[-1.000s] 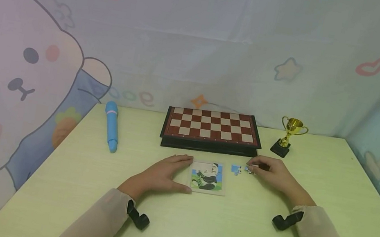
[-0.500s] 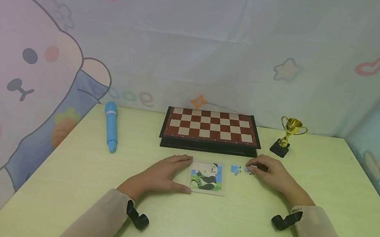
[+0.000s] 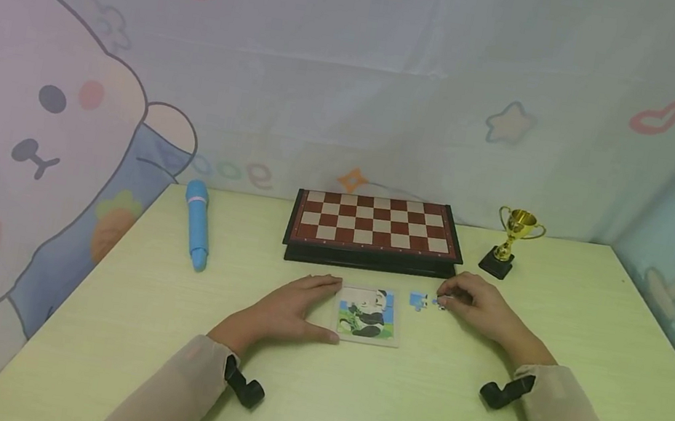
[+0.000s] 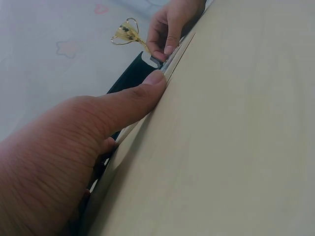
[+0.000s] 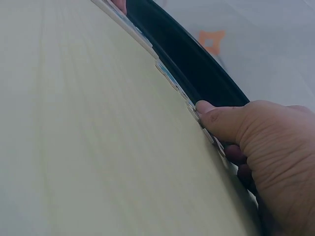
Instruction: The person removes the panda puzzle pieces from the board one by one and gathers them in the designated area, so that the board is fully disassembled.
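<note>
A small panda puzzle [image 3: 369, 315] in its frame lies on the pale green table [image 3: 347, 403], in front of me. My left hand [image 3: 322, 307] rests flat on the table, with fingers and thumb against the frame's left edge. In the left wrist view the thumb [image 4: 147, 83] presses the frame's side. My right hand [image 3: 448, 298] is to the right of the puzzle, its curled fingers pinching a loose puzzle piece [image 3: 442, 303] down on the table. A second loose blue piece [image 3: 418, 300] lies between that hand and the frame.
A folded chessboard [image 3: 374, 227] stands just behind the puzzle. To its right, a gold trophy [image 3: 511, 242] stands on a black base. A blue pen [image 3: 197, 224] lies at the back left. A cartoon-printed cloth hangs around the table's far and side edges.
The right hand has edged very slightly left at the loose piece. The left hand and the puzzle have stayed put.
</note>
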Motion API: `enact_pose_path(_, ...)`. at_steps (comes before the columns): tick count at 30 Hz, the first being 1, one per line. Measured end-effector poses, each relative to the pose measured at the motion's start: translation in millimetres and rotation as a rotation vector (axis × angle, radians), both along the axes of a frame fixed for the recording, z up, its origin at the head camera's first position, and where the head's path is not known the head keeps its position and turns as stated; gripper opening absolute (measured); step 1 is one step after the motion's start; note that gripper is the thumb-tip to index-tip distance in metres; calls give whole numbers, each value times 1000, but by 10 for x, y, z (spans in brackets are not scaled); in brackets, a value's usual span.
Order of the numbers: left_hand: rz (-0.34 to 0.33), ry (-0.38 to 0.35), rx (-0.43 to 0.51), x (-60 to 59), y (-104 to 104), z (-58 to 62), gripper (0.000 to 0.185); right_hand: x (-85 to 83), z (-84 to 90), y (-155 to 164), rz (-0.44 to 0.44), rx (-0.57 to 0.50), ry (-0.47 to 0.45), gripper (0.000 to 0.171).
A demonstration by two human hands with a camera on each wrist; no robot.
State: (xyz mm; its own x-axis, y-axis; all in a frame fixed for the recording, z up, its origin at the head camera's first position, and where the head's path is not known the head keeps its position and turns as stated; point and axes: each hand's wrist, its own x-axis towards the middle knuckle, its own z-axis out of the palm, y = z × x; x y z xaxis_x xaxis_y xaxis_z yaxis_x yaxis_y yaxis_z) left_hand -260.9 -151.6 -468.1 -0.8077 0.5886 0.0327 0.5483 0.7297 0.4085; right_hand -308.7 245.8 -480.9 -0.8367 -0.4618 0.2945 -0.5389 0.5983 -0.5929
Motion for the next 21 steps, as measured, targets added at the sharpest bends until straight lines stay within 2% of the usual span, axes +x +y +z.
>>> enact_pose_path(9,-2,-11,5,18,-2,11,102,15,7,-9,-5,-12,-19,10)
enact_pose_path(14,-10,-5,1,16,0,14,102,36,23,-73,-15,-27,53,11)
enact_pose_path(17,-16,-1,8,15,1,13,102,54,43,-176,16,-41,101,12)
enact_pose_path(21,-12,8,6,10,-5,2,102,68,49,-363,103,-48,140,16)
